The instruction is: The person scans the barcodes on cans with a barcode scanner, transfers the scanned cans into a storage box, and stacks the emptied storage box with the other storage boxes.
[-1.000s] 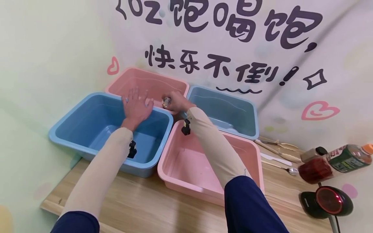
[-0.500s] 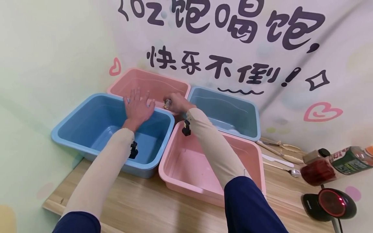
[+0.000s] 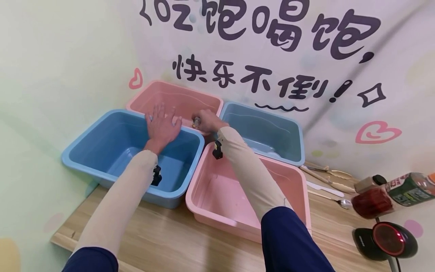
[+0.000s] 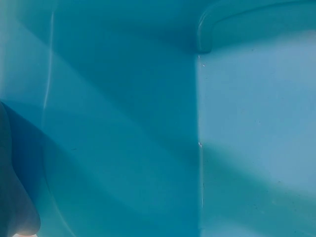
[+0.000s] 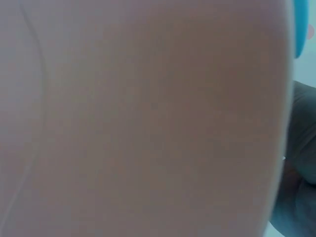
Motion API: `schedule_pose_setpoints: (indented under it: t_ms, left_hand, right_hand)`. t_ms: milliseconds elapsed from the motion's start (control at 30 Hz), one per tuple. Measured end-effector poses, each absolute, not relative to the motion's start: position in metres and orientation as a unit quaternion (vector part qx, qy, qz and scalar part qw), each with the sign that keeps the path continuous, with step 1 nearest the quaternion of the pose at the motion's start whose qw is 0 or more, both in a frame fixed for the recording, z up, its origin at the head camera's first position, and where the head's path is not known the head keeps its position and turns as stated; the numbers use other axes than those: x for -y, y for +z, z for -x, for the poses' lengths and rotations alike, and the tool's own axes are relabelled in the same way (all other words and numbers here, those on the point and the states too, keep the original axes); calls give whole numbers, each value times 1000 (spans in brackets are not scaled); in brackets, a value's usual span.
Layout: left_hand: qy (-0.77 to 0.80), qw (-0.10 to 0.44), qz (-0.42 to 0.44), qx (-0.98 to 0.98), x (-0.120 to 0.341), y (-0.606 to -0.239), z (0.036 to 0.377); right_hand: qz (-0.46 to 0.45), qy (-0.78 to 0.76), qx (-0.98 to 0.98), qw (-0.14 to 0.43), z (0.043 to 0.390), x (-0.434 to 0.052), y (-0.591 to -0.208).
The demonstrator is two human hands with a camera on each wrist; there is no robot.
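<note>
Four plastic tubs stand together in the head view. My left hand (image 3: pixel 162 124) is flat with fingers spread over the far rim of the near blue tub (image 3: pixel 102 158), reaching toward the far pink tub (image 3: pixel 170 96). My right hand (image 3: pixel 205 120) is curled round a small clear shiny object (image 3: pixel 195 121) at the near edge of the far pink tub. The left wrist view shows only the blue tub's inside wall (image 4: pixel 123 123). A blurred pink surface (image 5: pixel 148 118) fills the right wrist view.
A near pink tub (image 3: pixel 217 192) and a far blue tub (image 3: pixel 265 128) complete the group on the wooden table (image 3: pixel 170 241). At the right lie a spoon (image 3: pixel 331 200), other utensils, bottles (image 3: pixel 391 194) and a black scanner (image 3: pixel 387 240). A lettered wall stands close behind.
Both hands stay almost where they were; the right hand with the small shiny object has dipped slightly lower toward the far pink tub. The view has shifted a little.
</note>
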State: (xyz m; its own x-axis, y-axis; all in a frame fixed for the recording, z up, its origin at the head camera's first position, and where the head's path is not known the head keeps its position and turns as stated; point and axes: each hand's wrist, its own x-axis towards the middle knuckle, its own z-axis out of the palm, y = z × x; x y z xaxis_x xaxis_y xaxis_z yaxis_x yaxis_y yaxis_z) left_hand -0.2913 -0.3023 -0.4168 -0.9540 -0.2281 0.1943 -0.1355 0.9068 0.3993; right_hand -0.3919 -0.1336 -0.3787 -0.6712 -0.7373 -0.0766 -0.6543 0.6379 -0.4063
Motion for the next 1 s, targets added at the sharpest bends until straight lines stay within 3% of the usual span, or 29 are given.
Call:
schedule_pose_setpoints:
  t_ms: [333,1000]
  left_hand:
    - [-196,131,-91,968,300,-415,291]
    - [-198,133,-92,967,301,-418,292]
  right_hand:
    - [361,-118,-913,147,390,138,-373]
    - [388,-142,-903,117,393,134,-373]
